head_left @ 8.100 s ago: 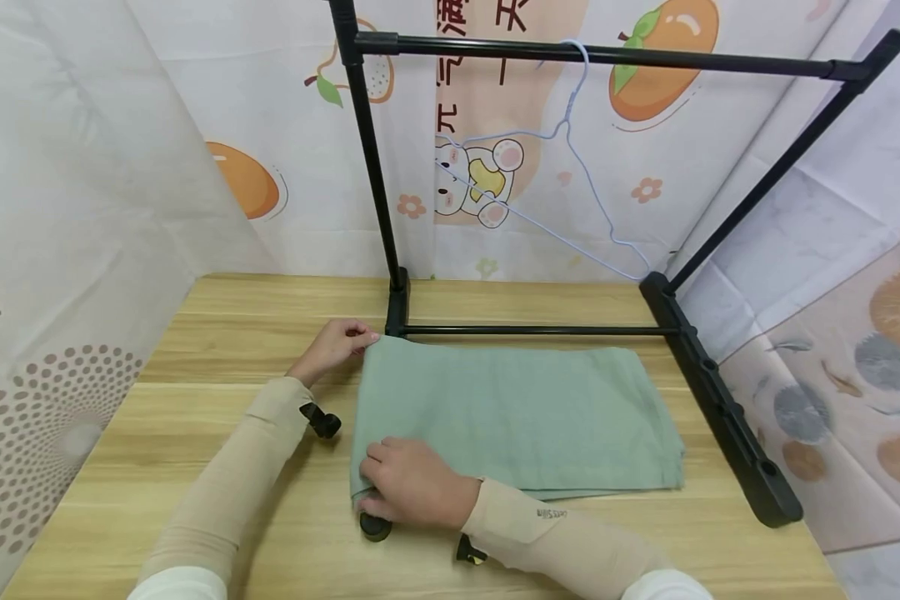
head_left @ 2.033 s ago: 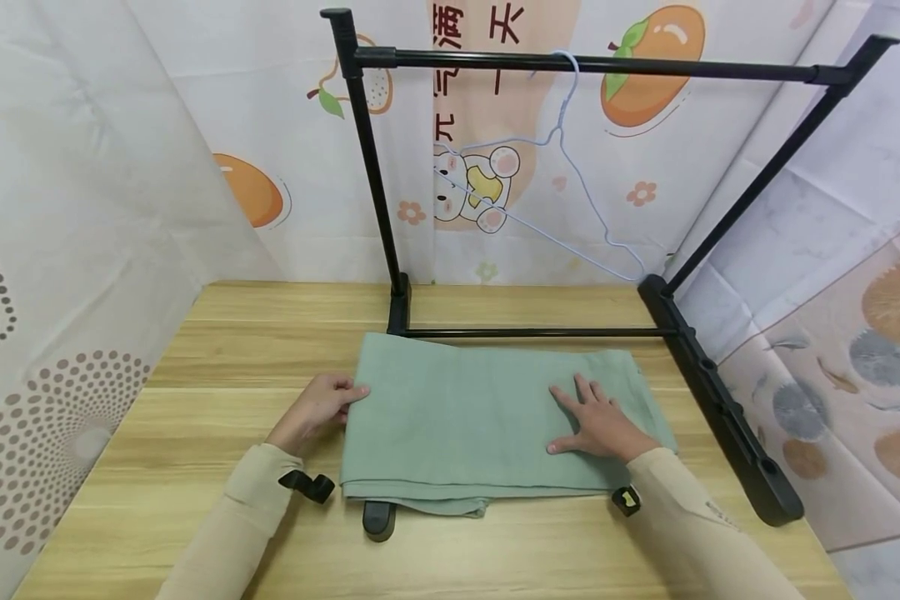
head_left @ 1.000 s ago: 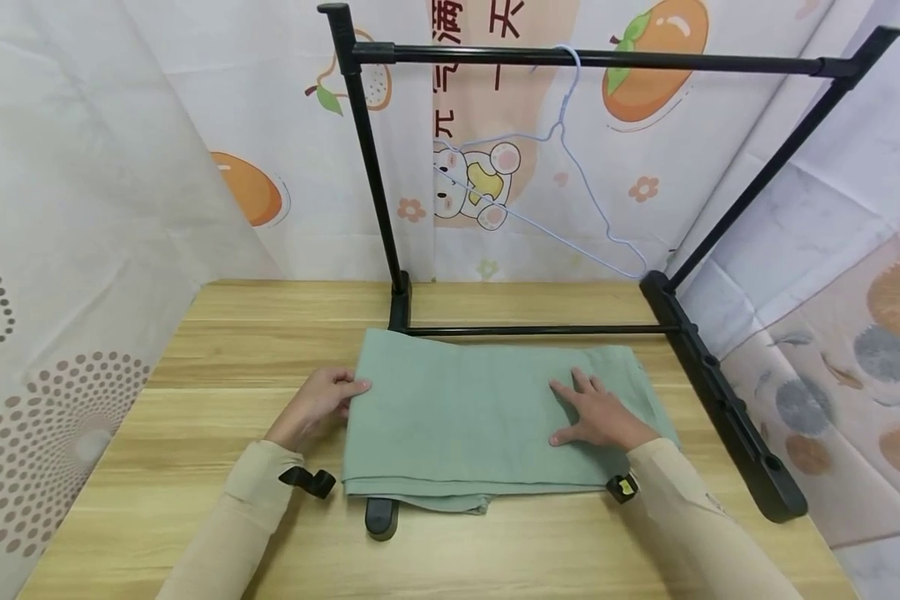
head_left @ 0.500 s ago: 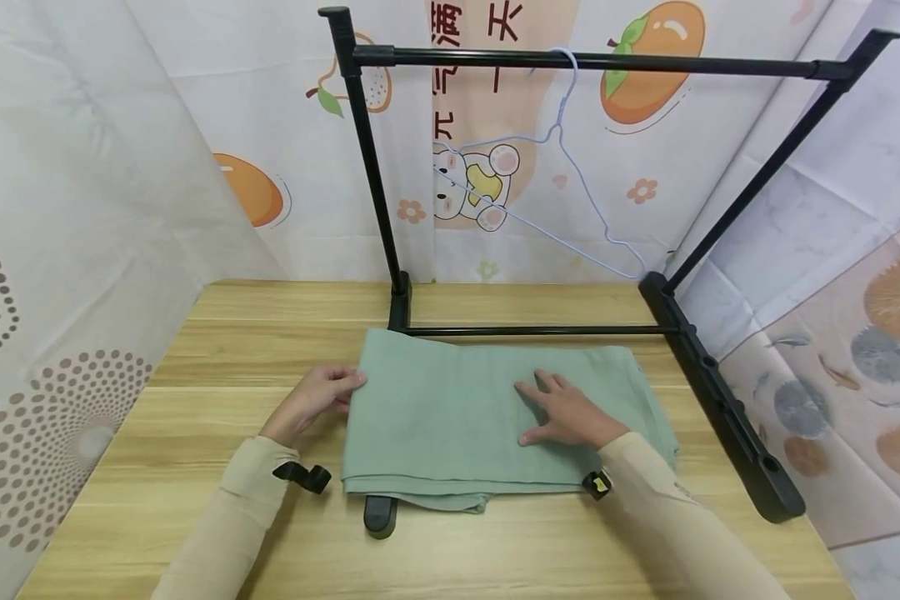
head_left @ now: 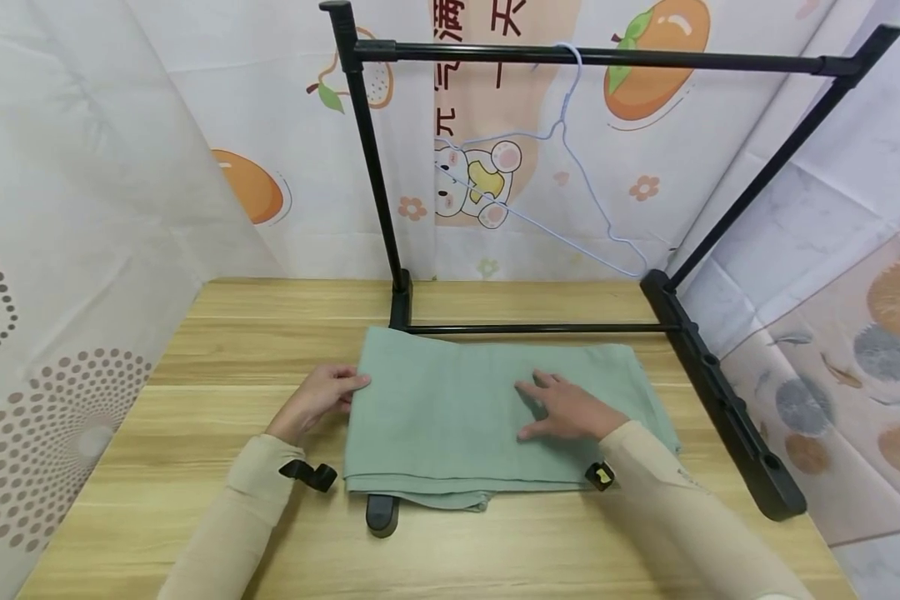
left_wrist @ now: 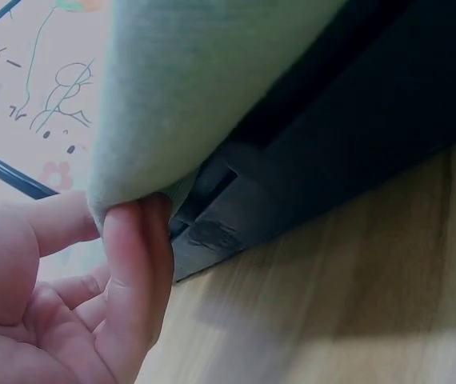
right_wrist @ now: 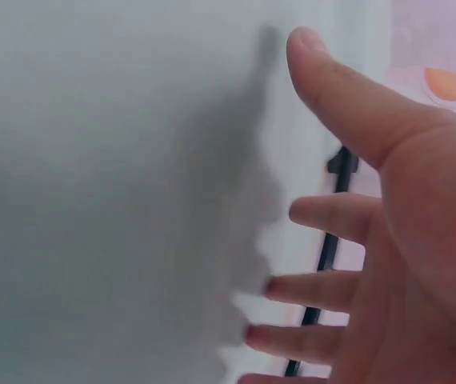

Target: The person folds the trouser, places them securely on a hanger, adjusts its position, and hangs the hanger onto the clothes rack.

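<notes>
A folded sage-green cloth [head_left: 457, 408] lies over the left foot bar [head_left: 381, 515] of a black rack, its layered near edge showing a loose flap. My left hand [head_left: 318, 402] pinches the cloth's left edge; in the left wrist view, thumb and fingers of the hand [left_wrist: 76, 296] meet at the cloth's fold [left_wrist: 172, 104]. Over the cloth's right half is my right hand [head_left: 570, 408], fingers spread. In the right wrist view the fingers of the hand [right_wrist: 404, 240] are straight and grip nothing, with their shadow on the cloth [right_wrist: 92, 200].
The black rack's top bar [head_left: 480, 53] carries a pale blue wire hanger [head_left: 562, 125]. Behind the cloth runs its low crossbar [head_left: 540, 328], and the right foot [head_left: 727, 400] stands to the right. Printed curtains [head_left: 285, 100] enclose the wooden table [head_left: 232, 333].
Since the oldest frame, my left hand has moved from the far left corner down the left edge, and my right from the near left corner rightward. Lately the right shifted slightly left.
</notes>
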Available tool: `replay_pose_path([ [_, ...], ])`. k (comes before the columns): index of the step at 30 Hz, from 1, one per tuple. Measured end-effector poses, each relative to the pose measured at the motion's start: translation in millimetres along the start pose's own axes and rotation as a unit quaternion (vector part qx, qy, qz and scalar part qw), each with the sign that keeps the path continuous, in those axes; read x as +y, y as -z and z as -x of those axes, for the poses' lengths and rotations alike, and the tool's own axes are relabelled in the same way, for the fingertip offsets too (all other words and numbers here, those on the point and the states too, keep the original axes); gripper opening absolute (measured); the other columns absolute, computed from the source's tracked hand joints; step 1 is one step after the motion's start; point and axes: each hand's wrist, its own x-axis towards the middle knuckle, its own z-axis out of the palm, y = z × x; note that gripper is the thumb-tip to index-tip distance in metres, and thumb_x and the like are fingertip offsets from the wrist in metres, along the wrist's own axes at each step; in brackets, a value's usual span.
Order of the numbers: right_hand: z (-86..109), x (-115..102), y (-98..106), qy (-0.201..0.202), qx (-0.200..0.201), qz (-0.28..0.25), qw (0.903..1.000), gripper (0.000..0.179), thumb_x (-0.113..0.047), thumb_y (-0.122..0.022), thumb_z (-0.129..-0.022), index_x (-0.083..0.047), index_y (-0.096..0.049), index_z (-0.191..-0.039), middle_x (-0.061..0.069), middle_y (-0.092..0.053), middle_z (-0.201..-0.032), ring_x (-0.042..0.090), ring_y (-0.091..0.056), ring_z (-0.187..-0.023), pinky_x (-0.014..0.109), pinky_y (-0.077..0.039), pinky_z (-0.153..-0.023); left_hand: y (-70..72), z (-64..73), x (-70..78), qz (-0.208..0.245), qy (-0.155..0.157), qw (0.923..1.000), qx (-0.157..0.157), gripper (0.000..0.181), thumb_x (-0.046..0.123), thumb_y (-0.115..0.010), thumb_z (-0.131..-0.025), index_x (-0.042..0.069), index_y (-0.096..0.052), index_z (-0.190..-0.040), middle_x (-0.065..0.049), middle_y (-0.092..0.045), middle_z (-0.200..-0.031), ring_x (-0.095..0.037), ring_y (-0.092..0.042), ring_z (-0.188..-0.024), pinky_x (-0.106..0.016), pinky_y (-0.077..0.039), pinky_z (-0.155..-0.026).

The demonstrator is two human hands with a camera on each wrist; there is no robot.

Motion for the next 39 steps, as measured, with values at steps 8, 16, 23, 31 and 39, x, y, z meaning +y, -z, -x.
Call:
replay_pose_path([
  [8, -2.8, -0.8, 42.9, 0.012, 0.021, -0.016, 0.9996, 0.086, -0.053, -0.069, -0.085, -0.01, -0.035, -0.151, 0.029, -0.027, -0.155, 0.049, -0.036, -0.137, 0.062, -0.036, -0.107, 3.5, -4.0, -1.6, 0.002, 0.002, 0.9997, -0.026, 0.044, 0.024, -0.059, -0.098, -0.01, -0.052, -0.126, -0.003, -0.065, -0.091, -0.012, -0.062, -0.078, -0.026, -0.056, -0.07],
  [16, -2.3, -1.0, 100.8, 0.024, 0.08, -0.05, 0.9953, 0.085, -0.052, -0.066, -0.088, -0.013, -0.03, -0.153, 0.026, -0.024, -0.157, 0.047, -0.037, -0.137, 0.063, -0.037, -0.106, 6.2, -13.5, 1.1, 0.03, 0.008, 0.9992, -0.025, 0.055, 0.03, -0.054, -0.1, -0.012, -0.046, -0.135, -0.008, -0.064, -0.106, -0.009, -0.062, -0.085, -0.023, -0.055, -0.078],
  [23, -1.0, 2.0, 142.6, 0.009, 0.116, -0.082, 0.9898, 0.083, -0.055, -0.059, -0.092, -0.015, -0.023, -0.155, 0.022, -0.02, -0.158, 0.045, -0.032, -0.139, 0.064, -0.033, -0.108, 4.7, -17.4, 3.3, 0.035, 0.017, 0.9993, 0.0, 0.051, 0.027, -0.057, -0.099, -0.012, -0.05, -0.132, -0.004, -0.063, -0.099, -0.009, -0.061, -0.08, -0.02, -0.054, -0.073],
  [31, 4.3, 2.4, 190.3, -0.008, 0.134, -0.039, 0.9902, 0.077, -0.051, -0.057, -0.095, -0.018, -0.024, -0.156, 0.023, -0.026, -0.156, 0.047, -0.04, -0.134, 0.066, -0.035, -0.105, 3.1, -18.6, 2.8, 0.039, 0.02, 0.999, 0.009, 0.047, 0.025, -0.059, -0.099, -0.01, -0.053, -0.129, -0.003, -0.063, -0.1, -0.007, -0.06, -0.081, -0.02, -0.055, -0.072],
  [39, 3.3, 5.2, 228.8, 0.012, 0.194, -0.053, 0.9794, 0.07, -0.042, -0.059, -0.096, -0.006, -0.034, -0.151, 0.024, -0.043, -0.144, 0.041, -0.044, -0.13, 0.061, -0.039, -0.103, 4.1, -18.9, 2.8, 0.037, 0.018, 0.9991, 0.009, 0.047, 0.025, -0.058, -0.099, -0.011, -0.053, -0.129, -0.003, -0.062, -0.099, -0.007, -0.06, -0.08, -0.02, -0.054, -0.072],
])
